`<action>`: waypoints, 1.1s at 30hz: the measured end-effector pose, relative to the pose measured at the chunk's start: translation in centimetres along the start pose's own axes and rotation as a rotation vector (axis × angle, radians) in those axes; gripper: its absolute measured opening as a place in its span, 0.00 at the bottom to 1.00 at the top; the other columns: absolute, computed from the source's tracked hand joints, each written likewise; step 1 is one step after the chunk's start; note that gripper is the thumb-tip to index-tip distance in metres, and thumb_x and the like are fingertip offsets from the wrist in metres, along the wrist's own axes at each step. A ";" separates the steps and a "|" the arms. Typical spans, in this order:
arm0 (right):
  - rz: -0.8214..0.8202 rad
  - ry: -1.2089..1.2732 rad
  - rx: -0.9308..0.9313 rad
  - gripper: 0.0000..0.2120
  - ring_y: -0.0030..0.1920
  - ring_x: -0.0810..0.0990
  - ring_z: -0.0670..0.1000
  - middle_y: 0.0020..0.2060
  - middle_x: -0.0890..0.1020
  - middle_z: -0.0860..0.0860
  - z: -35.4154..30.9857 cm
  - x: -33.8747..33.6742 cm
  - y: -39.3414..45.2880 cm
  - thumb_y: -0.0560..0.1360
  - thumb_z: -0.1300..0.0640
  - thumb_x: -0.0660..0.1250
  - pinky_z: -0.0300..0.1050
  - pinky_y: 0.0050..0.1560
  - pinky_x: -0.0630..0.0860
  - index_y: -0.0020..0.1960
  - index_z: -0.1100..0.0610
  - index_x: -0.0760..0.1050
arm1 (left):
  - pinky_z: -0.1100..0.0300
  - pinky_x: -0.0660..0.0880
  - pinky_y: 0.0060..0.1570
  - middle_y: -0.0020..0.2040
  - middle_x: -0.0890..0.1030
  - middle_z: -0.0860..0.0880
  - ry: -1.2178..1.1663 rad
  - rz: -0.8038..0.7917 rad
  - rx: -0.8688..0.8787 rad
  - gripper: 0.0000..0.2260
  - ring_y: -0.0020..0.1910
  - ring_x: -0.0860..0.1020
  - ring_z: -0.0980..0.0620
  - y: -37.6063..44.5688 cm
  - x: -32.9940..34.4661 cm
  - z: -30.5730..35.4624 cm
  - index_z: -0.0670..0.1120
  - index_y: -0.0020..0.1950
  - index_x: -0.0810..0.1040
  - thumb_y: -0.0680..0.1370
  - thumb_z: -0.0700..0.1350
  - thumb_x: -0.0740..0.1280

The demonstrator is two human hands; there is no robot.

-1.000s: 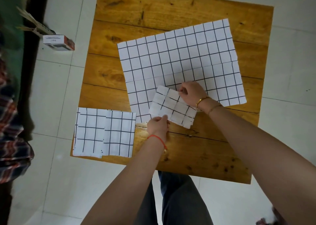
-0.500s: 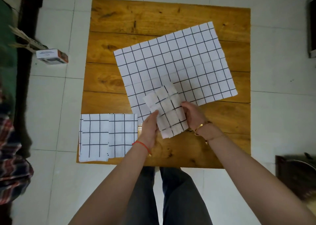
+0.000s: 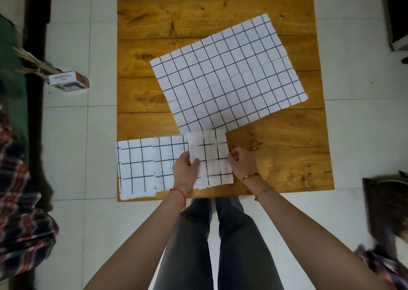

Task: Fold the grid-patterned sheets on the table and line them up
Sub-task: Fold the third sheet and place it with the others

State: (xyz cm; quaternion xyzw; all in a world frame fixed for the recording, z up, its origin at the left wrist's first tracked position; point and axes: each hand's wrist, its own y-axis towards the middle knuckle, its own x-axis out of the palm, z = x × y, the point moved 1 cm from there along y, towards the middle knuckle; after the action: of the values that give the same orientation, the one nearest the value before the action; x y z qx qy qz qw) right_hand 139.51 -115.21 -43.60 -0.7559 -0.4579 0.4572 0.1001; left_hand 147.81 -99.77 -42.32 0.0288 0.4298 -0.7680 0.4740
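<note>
1. A folded sheet [image 3: 209,159], white with black grid lines, is held flat at the near edge of the table [image 3: 287,157], its far corner overlapping the open sheet.
2. Its left edge is pinched by the left hand [image 3: 185,170], thumb on top and fingers curled beneath.
3. Its right edge is gripped by the right hand [image 3: 241,162], fingers curled in against the paper; how far they wrap under it cannot be told.
4. The grip on both sides appears meant to keep the folds from springing open while the piece is squared up.
5. Just to its left, two folded sheets [image 3: 152,166] are laid side by side along the near edge, at the table's near left corner. The held piece touches or slightly overlaps the nearer one, so it is judged to be joining that row.
6. A large open sheet [image 3: 229,73] is spread at an angle across the table's middle, not yet folded.
7. On the tiled floor to the left, a small box [image 3: 68,81] is seen.
</note>
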 end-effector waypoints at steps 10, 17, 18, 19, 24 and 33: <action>-0.013 -0.204 0.068 0.07 0.38 0.76 0.50 0.36 0.76 0.51 0.8 1.5 -0.2 0.78 0.55 0.61 0.44 0.40 0.74 0.45 0.56 0.74 | 0.68 0.73 0.52 0.60 0.79 0.47 0.012 -0.053 -0.014 0.19 0.51 0.77 0.55 -0.8 0.2 -1.7 0.43 0.71 0.69 0.79 0.41 0.64; -0.036 -0.351 0.042 0.09 0.39 0.77 0.52 0.39 0.78 0.52 1.0 2.0 -0.4 0.79 0.53 0.59 0.46 0.41 0.77 0.47 0.56 0.73 | 0.58 0.72 0.63 0.64 0.77 0.44 0.072 -0.087 0.030 0.21 0.62 0.76 0.47 -1.1 0.1 -2.1 0.43 0.72 0.67 0.79 0.40 0.63; -0.041 -0.367 0.037 0.09 0.39 0.77 0.52 0.39 0.78 0.53 1.0 2.0 -0.4 0.79 0.53 0.58 0.46 0.40 0.77 0.48 0.56 0.73 | 0.58 0.72 0.63 0.65 0.77 0.45 0.076 -0.086 0.039 0.21 0.62 0.76 0.47 -1.1 0.1 -2.1 0.43 0.73 0.67 0.79 0.40 0.63; -0.046 -0.383 0.032 0.09 0.39 0.77 0.52 0.39 0.78 0.53 1.0 2.0 -0.5 0.79 0.53 0.58 0.46 0.40 0.76 0.48 0.57 0.73 | 0.58 0.72 0.63 0.65 0.77 0.45 0.078 -0.086 0.039 0.22 0.62 0.76 0.48 -1.3 0.0 -2.2 0.44 0.73 0.67 0.79 0.40 0.63; -0.083 -0.444 0.002 0.10 0.39 0.76 0.52 0.40 0.78 0.53 1.4 1.8 -0.7 0.79 0.52 0.57 0.46 0.39 0.75 0.49 0.57 0.72 | 0.58 0.74 0.60 0.63 0.78 0.47 0.105 -0.048 0.051 0.21 0.61 0.77 0.48 -1.7 0.3 -2.5 0.44 0.72 0.68 0.78 0.39 0.62; 0.233 -0.461 -0.252 0.09 0.52 0.75 0.54 0.51 0.77 0.55 0.9 -0.3 1.1 0.77 0.57 0.59 0.48 0.49 0.76 0.55 0.58 0.73 | 0.60 0.75 0.54 0.59 0.78 0.48 0.286 0.137 0.211 0.17 0.57 0.76 0.49 -1.1 -0.2 -0.6 0.45 0.67 0.73 0.78 0.38 0.62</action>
State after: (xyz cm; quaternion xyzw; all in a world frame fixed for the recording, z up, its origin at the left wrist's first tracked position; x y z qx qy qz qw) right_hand 139.35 -116.31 -44.54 -0.6859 -0.4318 0.5649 -0.1548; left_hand 146.88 -99.02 -41.97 0.2165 0.4069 -0.7627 0.4537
